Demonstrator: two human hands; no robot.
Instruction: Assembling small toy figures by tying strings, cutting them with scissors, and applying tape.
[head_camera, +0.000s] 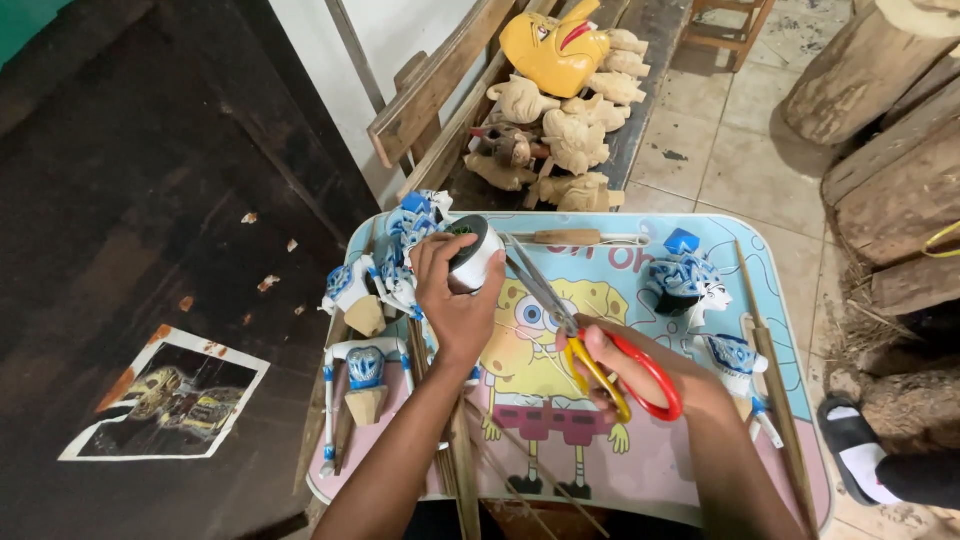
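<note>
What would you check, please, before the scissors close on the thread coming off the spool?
1. Left hand grips the white spool firmly: ok.
2. Right hand has fingers through the red and yellow handles of the scissors: ok.
3. Scissor blades are open and point toward the spool: ok.
4. Thread lies between the blades: cannot tell, it is too thin to see.
5. Left fingers are out of the blades' path: ok, though the tips come close.
6. Blue and white puppet head on the tray lies apart from the scissors: ok.
</note>
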